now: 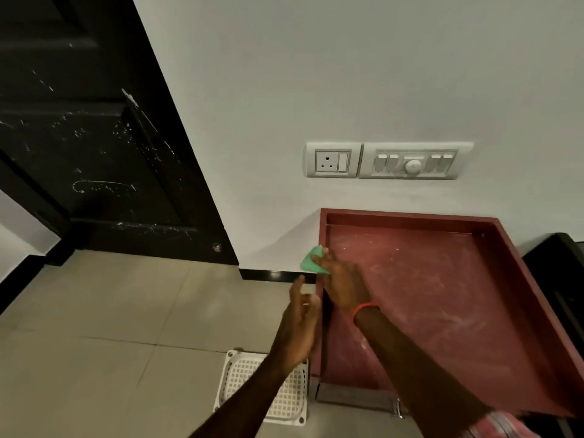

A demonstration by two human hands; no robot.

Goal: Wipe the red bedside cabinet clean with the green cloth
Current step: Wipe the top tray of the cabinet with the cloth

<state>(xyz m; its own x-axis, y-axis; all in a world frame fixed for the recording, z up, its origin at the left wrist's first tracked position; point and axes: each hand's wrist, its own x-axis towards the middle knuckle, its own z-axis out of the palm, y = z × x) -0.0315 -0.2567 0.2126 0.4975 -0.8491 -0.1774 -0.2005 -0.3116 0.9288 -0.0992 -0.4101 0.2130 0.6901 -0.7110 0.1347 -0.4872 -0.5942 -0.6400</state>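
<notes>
Green cloth (pixel 311 263): bunched under the fingers of the right hand (pixel 343 284), at the left rim of the red bedside cabinet (pixel 442 298), partly overhanging that edge towards the floor (pixel 110 311); looks thin, soft and light, likely to crumple and slide rather than keep any shape, so best pressed flat under a spread palm instead of pinched at a corner; not fragile, not heavy. Cabinet top: a shallow recessed tray with raised borders, set against the wall (pixel 316 90) below the switch panel (pixel 388 160); streaked with pale dust over most of the surface, so probably much wiping left; rigid and fixed, able to take firm pressure; corners and inner borders likely to trap dust, calling for a folded edge of cloth. Left hand (pixel 300 320): hovering just off the left side of the cabinet, fingers loosely parted, holding nothing clearly visible; a pale blur near the fingertips, impossible to identify. White perforated tray (pixel 281 390) on the floor, nearer, below the left forearm.
</notes>
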